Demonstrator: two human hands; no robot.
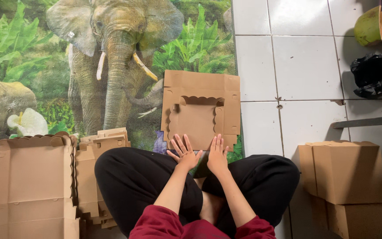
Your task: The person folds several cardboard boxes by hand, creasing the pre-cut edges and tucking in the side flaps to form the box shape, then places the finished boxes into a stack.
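Brown cardboard boxes [201, 109] on floor

Left hand [183, 154] and right hand [217, 156] are pressing flat, fingers spread, on the near edge of the flat cardboard box blank [200, 110] lying on the elephant mat [45, 66].

Brown cardboard box [201, 110] with scalloped edges lies on a green elephant-and-leaf patterned mat [45, 66] beside white tiles [301, 66].

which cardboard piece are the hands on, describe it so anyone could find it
Start at the elephant mat. At its right edge lies a flat cardboard sheet, with both hands at its near edge. Unlike the stacks and boxes, it lies alone, with a scalloped cut-out.
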